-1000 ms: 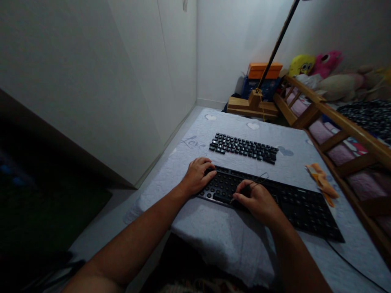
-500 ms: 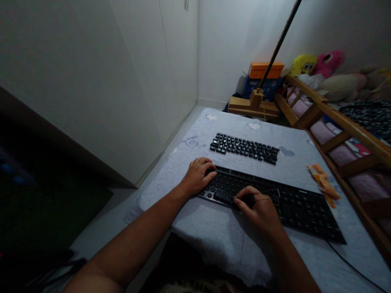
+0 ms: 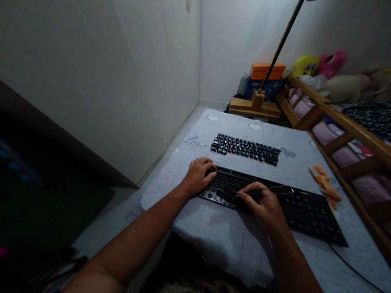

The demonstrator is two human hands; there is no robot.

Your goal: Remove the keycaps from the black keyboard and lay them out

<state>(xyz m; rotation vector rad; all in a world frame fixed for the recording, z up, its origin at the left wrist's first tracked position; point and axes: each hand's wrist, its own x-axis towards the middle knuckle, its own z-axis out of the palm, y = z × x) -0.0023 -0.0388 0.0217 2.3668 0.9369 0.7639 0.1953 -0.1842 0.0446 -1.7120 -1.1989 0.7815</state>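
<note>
The left hand [image 3: 199, 176] covers one end of the computer keyboard [image 3: 311, 211]; the right hand [image 3: 263, 203] hides part of its middle and the grip of a wire tool [image 3: 282, 189]. Legends on the loose keycaps [image 3: 246, 149] are too small to read. The cable [image 3: 351, 264] leaves at lower right, the pole [image 3: 282, 42] at the top.

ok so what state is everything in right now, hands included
black keyboard: flat, left part missing many keycaps
loose keycaps: off, laid out in rows
left hand: resting on keyboard's left end
right hand: fingers pinched on wire tool
wire tool: held, loop end exposed
cable: trailing, far end unseen
orange bundle: crumpled
orange box: appears closed
</note>
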